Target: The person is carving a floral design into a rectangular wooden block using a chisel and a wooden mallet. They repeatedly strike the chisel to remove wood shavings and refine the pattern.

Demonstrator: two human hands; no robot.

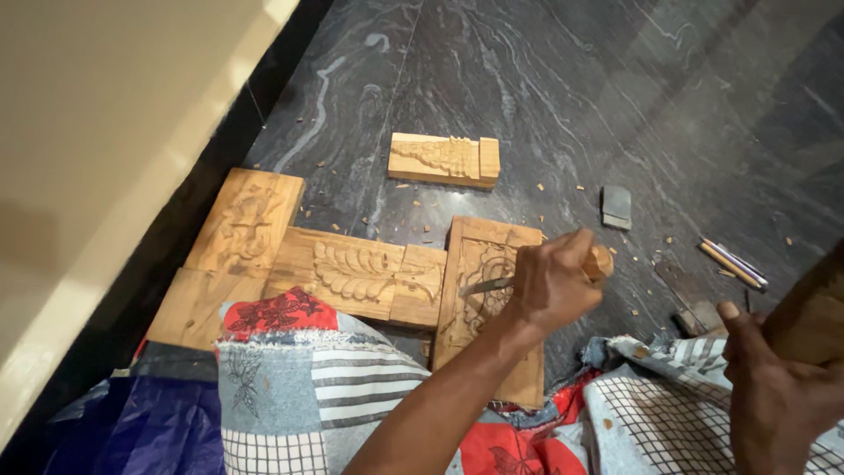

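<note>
My left hand (552, 283) grips a chisel (489, 284) by its wooden handle, the metal blade resting on a carved wooden panel (475, 255) that lies on the floor in front of me. The panel carries a floral relief under the blade. My right hand (774, 398) at the lower right holds a wooden mallet (813, 312), raised off to the right of the panel. The mallet is partly cut off by the frame edge.
Left of the panel lie a leaf-carved board (352, 268) and a larger carved board (248, 220). A small carved block (444, 159) lies farther away. A grey sharpening stone (616, 207), thin tools (734, 265) and wood chips are on the dark stone floor. Patchwork cloth (308, 387) covers my legs.
</note>
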